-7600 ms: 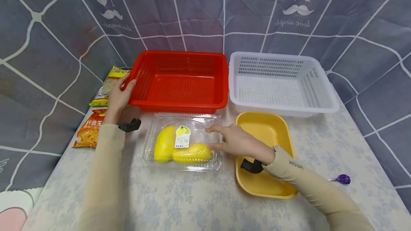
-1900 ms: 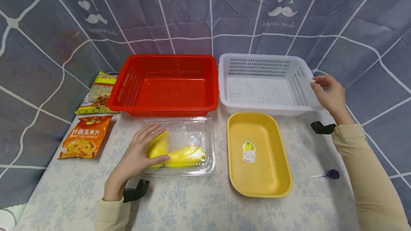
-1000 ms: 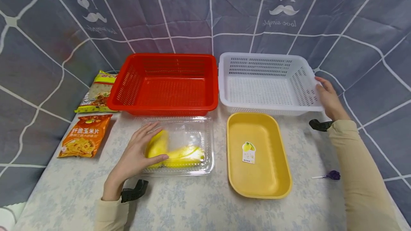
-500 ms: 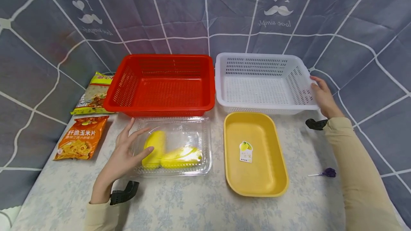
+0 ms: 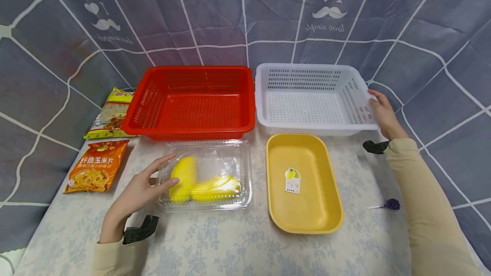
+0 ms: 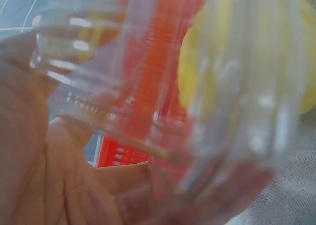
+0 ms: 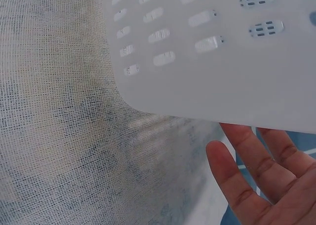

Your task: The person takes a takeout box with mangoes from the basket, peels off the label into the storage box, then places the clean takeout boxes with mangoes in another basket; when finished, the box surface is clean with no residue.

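Note:
At centre front lies a clear plastic box with yellow mangoes inside. My left hand holds the box's left side, thumb over the edge and other fingers lower down. In the left wrist view the clear wall fills the space beside the palm, blurred. At the back right stands a white plastic basket, and my right hand grips its right rim. In the right wrist view two fingertips disappear behind the basket's edge, while one fingertip shows apart from it.
A red basket touches or nearly touches the white one. A yellow tray holds a loose mango label. To its right lies a purple lollipop. An orange snack bag and a yellow food bag lie left.
The label has passed from the box lid to the yellow tray. My right hand went from the box to the white basket; my left left the red basket for the box, lately shifting down-left.

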Motion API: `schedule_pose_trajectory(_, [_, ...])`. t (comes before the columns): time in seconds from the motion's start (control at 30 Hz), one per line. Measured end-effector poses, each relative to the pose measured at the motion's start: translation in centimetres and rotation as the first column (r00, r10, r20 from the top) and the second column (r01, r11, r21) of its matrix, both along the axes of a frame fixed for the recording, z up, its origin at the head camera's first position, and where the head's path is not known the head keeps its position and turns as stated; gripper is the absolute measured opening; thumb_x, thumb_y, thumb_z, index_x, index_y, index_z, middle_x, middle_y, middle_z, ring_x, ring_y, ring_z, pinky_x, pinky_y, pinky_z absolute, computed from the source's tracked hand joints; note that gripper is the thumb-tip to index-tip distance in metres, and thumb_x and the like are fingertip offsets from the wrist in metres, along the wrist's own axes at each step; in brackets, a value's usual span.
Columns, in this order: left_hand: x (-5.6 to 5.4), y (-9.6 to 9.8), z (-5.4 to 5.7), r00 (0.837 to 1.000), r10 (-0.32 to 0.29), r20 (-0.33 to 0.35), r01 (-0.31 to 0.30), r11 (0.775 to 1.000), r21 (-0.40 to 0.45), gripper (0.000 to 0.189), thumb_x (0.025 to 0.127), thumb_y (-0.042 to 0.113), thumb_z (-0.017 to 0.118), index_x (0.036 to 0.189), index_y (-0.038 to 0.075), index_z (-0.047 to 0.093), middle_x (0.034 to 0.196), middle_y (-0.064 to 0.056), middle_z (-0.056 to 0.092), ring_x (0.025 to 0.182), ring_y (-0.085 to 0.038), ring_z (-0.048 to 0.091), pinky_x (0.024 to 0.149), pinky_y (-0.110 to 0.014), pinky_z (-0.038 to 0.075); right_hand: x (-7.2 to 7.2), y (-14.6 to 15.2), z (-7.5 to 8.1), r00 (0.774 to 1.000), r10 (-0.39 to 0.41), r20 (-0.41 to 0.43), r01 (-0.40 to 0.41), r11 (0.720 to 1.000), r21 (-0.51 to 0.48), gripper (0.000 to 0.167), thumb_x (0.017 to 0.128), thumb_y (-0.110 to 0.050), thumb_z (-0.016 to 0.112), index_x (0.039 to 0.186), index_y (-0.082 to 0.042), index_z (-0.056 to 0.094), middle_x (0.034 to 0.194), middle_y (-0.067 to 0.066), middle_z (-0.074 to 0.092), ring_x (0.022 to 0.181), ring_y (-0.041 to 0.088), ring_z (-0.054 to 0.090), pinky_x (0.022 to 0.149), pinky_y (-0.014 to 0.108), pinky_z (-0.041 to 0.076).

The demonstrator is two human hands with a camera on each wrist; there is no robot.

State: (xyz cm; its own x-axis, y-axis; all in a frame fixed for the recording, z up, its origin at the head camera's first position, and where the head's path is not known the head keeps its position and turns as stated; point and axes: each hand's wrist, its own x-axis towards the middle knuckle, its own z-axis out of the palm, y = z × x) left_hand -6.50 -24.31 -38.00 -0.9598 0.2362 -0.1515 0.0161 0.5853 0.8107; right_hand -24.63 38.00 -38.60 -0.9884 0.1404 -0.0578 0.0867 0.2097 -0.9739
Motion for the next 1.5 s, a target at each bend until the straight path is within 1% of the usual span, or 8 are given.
schedule_pose_trajectory(0.23, [0.1, -0.1, 0.0, 0.996, 0.054, 0.067, -0.062, 0.991, 0.119, 0.066, 0.085, 0.032, 0.072, 0.143, 0.023, 0.042, 0.146, -0.015, 0.034, 0.071, -0.03, 0.063, 0.057, -0.036, 0.052, 0.1, 0.1, 0.2, 1.0, 0.006, -0.016, -0.007, 1.0, -0.012, 0.042, 0.103, -0.026, 0.035, 0.145, -0.02, 0.036, 0.102, -0.007, 0.051, 0.082, 0.002, 0.054, 0.065, 0.015, 0.044])
schedule_pose_trajectory(0.47, [0.6, 0.5, 0.8, 0.984, 0.127, 0.122, -0.147, 0.973, 0.176, 0.062, 0.083, 0.033, 0.074, 0.138, 0.02, 0.048, 0.138, -0.02, 0.042, 0.098, -0.036, 0.062, 0.059, -0.041, 0.055, 0.0, 0.3, 0.2, 1.0, 0.01, 0.004, -0.011, 0.998, 0.066, 0.046, 0.104, -0.029, 0.031, 0.149, -0.019, 0.029, 0.111, -0.004, 0.048, 0.085, 0.002, 0.053, 0.066, 0.016, 0.044])
schedule_pose_trajectory(0.63, [1.0, 1.2, 2.8, 0.994, 0.063, 0.095, -0.085, 0.963, 0.256, 0.054, 0.087, 0.021, 0.071, 0.136, 0.014, 0.049, 0.133, -0.023, 0.048, 0.096, -0.031, 0.065, 0.052, -0.041, 0.055, 0.0, 0.4, 0.3, 1.0, 0.017, 0.009, -0.019, 0.983, 0.18, 0.05, 0.104, -0.034, 0.025, 0.151, -0.018, 0.023, 0.122, 0.003, 0.044, 0.088, 0.001, 0.052, 0.068, 0.016, 0.044])
schedule_pose_trajectory(0.77, [0.1, 2.1, 5.4, 0.998, -0.014, 0.055, -0.001, 0.965, 0.262, 0.051, 0.088, 0.017, 0.069, 0.135, 0.011, 0.05, 0.132, -0.023, 0.048, 0.083, -0.026, 0.068, 0.054, -0.041, 0.055, 0.1, 0.5, 0.2, 1.0, 0.012, 0.006, -0.013, 0.983, 0.183, 0.05, 0.104, -0.035, 0.025, 0.151, -0.019, 0.023, 0.125, 0.007, 0.042, 0.09, 0.002, 0.051, 0.069, 0.016, 0.043])
schedule_pose_trajectory(0.93, [-2.9, 4.3, 8.5, 0.998, -0.059, 0.012, 0.056, 0.98, 0.191, 0.052, 0.085, 0.026, 0.072, 0.133, 0.015, 0.053, 0.135, -0.016, 0.047, 0.088, -0.029, 0.065, 0.057, -0.043, 0.056, 0.2, 0.4, 0.3, 1.0, 0.003, -0.005, -0.002, 0.984, 0.177, 0.049, 0.103, -0.035, 0.027, 0.15, -0.02, 0.026, 0.121, 0.003, 0.045, 0.088, 0.0, 0.051, 0.069, 0.016, 0.043])
schedule_pose_trajectory(1.13, [-8.3, 8.3, 10.6, 0.997, -0.044, -0.068, 0.055, 0.981, 0.184, 0.055, 0.081, 0.038, 0.075, 0.13, 0.023, 0.056, 0.124, -0.009, 0.055, 0.087, -0.029, 0.063, 0.06, -0.042, 0.056, -0.1, 0.3, 0.3, 1.0, -0.002, -0.002, 0.002, 0.987, 0.162, 0.048, 0.103, -0.034, 0.029, 0.149, -0.02, 0.028, 0.119, 0.003, 0.046, 0.086, 0.001, 0.052, 0.068, 0.016, 0.044])
schedule_pose_trajectory(1.33, [-14.2, 13.5, 10.8, 0.993, -0.069, -0.1, 0.091, 0.965, 0.245, 0.057, 0.079, 0.04, 0.076, 0.129, 0.021, 0.057, 0.119, -0.007, 0.056, 0.094, -0.027, 0.059, 0.059, -0.04, 0.056, -0.2, 0.3, 0.0, 1.0, -0.004, -0.002, 0.004, 0.982, 0.187, 0.051, 0.103, -0.034, 0.027, 0.15, -0.015, 0.024, 0.126, 0.013, 0.043, 0.085, 0.0, 0.052, 0.068, 0.016, 0.044])
schedule_pose_trajectory(1.5, [-18.6, 17.4, 9.7, 0.991, -0.084, -0.101, 0.109, 0.957, 0.269, 0.057, 0.08, 0.038, 0.076, 0.13, 0.017, 0.057, 0.109, -0.011, 0.059, 0.066, -0.029, 0.066, 0.06, -0.038, 0.056, -0.2, 0.1, -0.2, 1.0, 0.004, -0.012, -0.001, 0.976, 0.216, 0.052, 0.103, -0.034, 0.026, 0.15, -0.012, 0.022, 0.127, 0.017, 0.042, 0.084, -0.002, 0.051, 0.068, 0.016, 0.043])
